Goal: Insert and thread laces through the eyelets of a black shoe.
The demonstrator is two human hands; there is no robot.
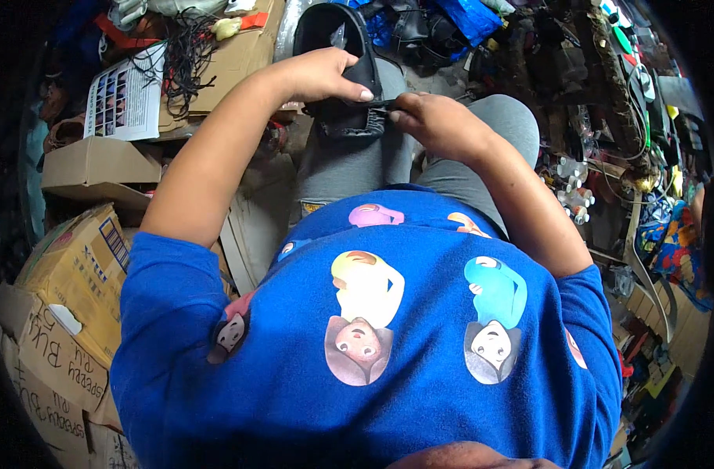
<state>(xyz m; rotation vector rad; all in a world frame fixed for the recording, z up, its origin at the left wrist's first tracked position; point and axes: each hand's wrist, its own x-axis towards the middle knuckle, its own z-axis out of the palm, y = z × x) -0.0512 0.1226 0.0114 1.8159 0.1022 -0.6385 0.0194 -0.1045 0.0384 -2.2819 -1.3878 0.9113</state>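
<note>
A black shoe rests on my left thigh, its wide opening at the far end. My left hand lies across the shoe, thumb pressed on top near its right edge and fingers wrapped over the far side, partly hidden. My right hand is closed in a pinch at the shoe's right side, where a thin dark strip or edge runs into the fingertips. Just below the pinch, the near end of the shoe has a rough, crinkled edge. Whether a small tool sits in my right fingers is too small to tell.
Cardboard boxes and a yellow carton stand at my left. Beyond them are a printed sheet and tangled black cords. Small clear bottles stand at my right, among cluttered materials. Blue plastic lies at the far side.
</note>
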